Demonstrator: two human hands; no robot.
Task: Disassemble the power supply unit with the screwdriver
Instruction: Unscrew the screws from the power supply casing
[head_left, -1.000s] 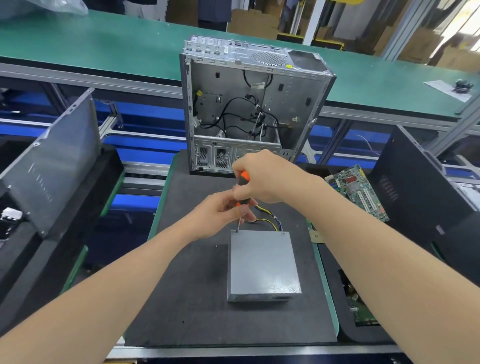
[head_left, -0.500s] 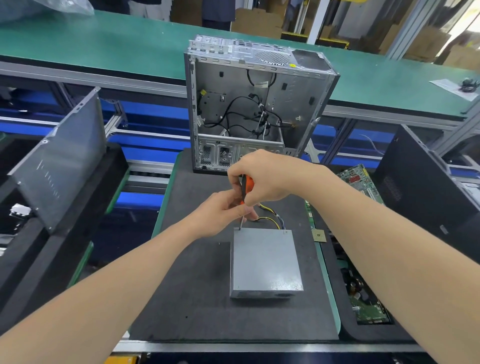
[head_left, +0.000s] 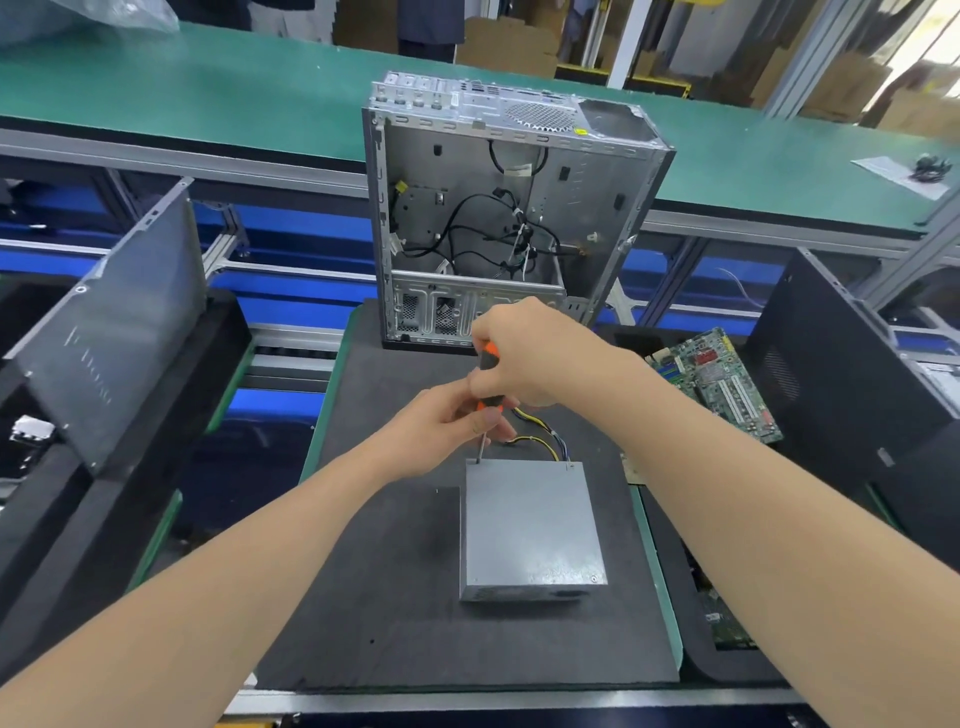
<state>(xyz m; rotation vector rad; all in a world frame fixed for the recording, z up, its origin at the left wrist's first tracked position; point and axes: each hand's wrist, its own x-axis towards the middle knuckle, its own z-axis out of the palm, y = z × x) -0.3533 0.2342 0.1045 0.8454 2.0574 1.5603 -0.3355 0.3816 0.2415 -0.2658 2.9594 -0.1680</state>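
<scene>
Head camera: screwdriver (head_left: 488, 359) tip on the far left corner of the power supply unit (head_left: 532, 525)

The power supply unit lies flat on the dark mat (head_left: 389, 597), right of its middle, a plain grey metal box with its lid facing up. A bundle of coloured wires (head_left: 540, 442) trails from its far edge. One screw head shows at the near right corner of the lid.

The screwdriver stands nearly upright, its tip on the far left corner, presumably in a screw there, though the head is too small to make out. The right hand (head_left: 535, 353) is curled round the orange-and-black handle from above. The left hand (head_left: 441, 431) pinches the lower end of the handle just above the bare shaft, steadying it. Neither hand touches the box itself.

By its look the unit is stiff and fairly heavy for its size, so it should sit still under downward pressure. The painted sheet metal is smooth and its edges may be sharp. The safest hold is across the two long sides, not by the wires, which could tear at their exit.

Beyond the mat's far end stands an opened computer case (head_left: 498, 208) with loose black cables inside. A green circuit board (head_left: 722, 384) lies to the right, a grey side panel (head_left: 119, 322) leans on the left, and a green conveyor belt (head_left: 208, 93) runs across the far side.
</scene>
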